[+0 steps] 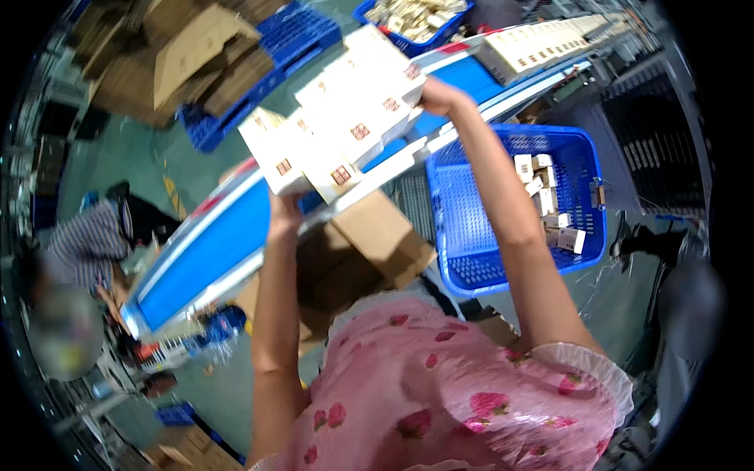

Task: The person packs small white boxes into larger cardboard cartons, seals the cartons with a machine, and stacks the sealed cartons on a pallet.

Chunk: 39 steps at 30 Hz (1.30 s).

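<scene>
A block of several white cartons [334,118] with dark red square prints lies between my two hands, over the blue conveyor belt [224,235]. My left hand [284,210] grips its near left end, fingers partly hidden beneath and behind the cartons. At the right end, my right hand [444,97] presses on the outermost carton with bent fingers. Whether the block is lifted or rests on the belt, I cannot tell. Below the belt's near edge stands an open cardboard box [377,235], partly hidden by my body and left forearm.
To the right stands a blue plastic basket [463,271] with several small white boxes inside. More white cartons [542,49] line the belt's far end. Behind are another full blue basket [440,33], a blue pallet [294,35] and flattened cardboard [204,51]. A person in stripes [86,239] is at left.
</scene>
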### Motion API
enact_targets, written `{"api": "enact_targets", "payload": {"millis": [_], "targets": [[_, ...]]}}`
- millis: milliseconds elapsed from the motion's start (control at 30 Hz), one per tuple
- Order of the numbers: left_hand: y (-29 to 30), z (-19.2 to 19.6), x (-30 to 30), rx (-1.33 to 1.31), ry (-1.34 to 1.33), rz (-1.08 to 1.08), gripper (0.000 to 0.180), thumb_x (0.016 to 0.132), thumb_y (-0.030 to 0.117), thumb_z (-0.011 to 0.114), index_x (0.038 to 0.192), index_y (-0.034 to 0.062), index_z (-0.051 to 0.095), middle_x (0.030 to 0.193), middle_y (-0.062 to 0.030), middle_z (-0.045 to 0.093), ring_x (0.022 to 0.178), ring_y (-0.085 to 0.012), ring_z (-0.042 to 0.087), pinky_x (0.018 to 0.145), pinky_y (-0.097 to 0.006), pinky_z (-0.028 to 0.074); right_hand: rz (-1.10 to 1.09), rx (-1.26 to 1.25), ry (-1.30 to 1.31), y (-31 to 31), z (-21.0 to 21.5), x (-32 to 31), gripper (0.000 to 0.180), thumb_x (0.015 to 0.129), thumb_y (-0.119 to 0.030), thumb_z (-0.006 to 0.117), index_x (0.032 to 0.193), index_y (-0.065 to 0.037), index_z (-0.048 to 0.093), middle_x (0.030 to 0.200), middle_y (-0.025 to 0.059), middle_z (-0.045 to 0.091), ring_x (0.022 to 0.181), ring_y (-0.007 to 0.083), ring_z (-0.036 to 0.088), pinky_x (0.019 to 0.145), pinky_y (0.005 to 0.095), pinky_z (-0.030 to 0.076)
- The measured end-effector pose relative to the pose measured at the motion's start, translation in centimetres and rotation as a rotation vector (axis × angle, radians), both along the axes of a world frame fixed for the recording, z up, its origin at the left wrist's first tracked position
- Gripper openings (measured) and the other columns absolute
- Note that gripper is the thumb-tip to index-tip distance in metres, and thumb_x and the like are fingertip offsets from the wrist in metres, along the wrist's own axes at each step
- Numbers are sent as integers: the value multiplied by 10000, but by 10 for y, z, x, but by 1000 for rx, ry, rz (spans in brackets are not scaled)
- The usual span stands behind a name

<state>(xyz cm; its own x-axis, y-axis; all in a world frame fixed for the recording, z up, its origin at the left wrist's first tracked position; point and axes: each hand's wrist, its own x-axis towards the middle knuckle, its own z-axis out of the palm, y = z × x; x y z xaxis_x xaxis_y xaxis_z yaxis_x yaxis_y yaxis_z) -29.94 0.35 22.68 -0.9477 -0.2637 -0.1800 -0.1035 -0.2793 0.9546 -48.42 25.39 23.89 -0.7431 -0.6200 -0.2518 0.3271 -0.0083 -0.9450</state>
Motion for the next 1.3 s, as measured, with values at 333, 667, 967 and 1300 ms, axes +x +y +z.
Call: {"api": "enact_targets", "payload": {"millis": [333,667,967,1300], "targets": [[-74,45,239,74,-208,168,508,842,351,441,1233,55,307,1216,-88,395,1076,-192,428,877,-336,373,338,330,56,-48,54,205,702,815,-550,270,1314,-80,117,1293,207,262,1182,298,299,954,391,286],[-110,-101,247,-580,-1021,-461,341,816,250,347,799,-6,572,666,-197,582,583,-285,583,510,-355,477,525,773,-77,-52,-131,277,240,830,-205,359,895,-16,490,671,137,541,479,180,554,377,288,410],[-102,-201,155,-1150,-473,-488,368,745,150,481,1110,98,484,933,-196,556,864,-351,520,768,-407,416,514,1049,444,-51,-135,319,215,767,-236,455,863,-64,541,855,164,575,791,302,562,665,396,444],[-104,-286,132,-789,-665,-1387,699,660,14,482,1302,89,216,1243,-141,371,1123,-202,373,921,-297,314,354,1107,534,-65,-176,338,282,717,-242,529,882,-27,454,835,171,520,731,304,569,588,402,461]]}}
